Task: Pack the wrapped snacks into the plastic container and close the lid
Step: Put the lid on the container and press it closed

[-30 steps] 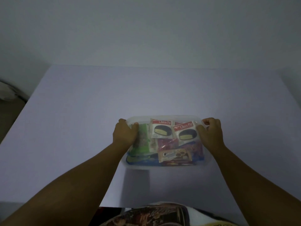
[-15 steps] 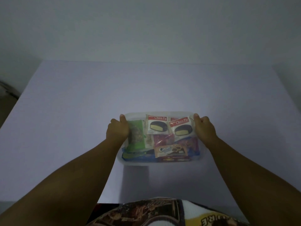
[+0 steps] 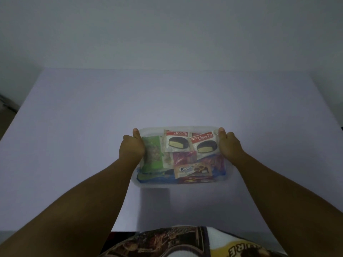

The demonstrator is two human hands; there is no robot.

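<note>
A clear plastic container (image 3: 178, 184) sits in the middle of the table, with a clear lid (image 3: 179, 129) on top. Through it I see wrapped snacks: two Choco Pie packs (image 3: 177, 142), a green pack (image 3: 153, 154), a red pack (image 3: 184, 157) and a brown Creamo pack (image 3: 193, 169). My left hand (image 3: 132, 147) grips the container's left end, thumb on the far left corner. My right hand (image 3: 229, 145) grips the right end, thumb on the far right corner.
The white table (image 3: 74, 127) stretches around the container, its near edge close to my body. A plain wall stands behind. A dark object (image 3: 5, 104) shows at the far left past the table edge.
Both hands slid from lying over the lid's ends to gripping its sides, thumbs now on the far corners. The container stays where it was.
</note>
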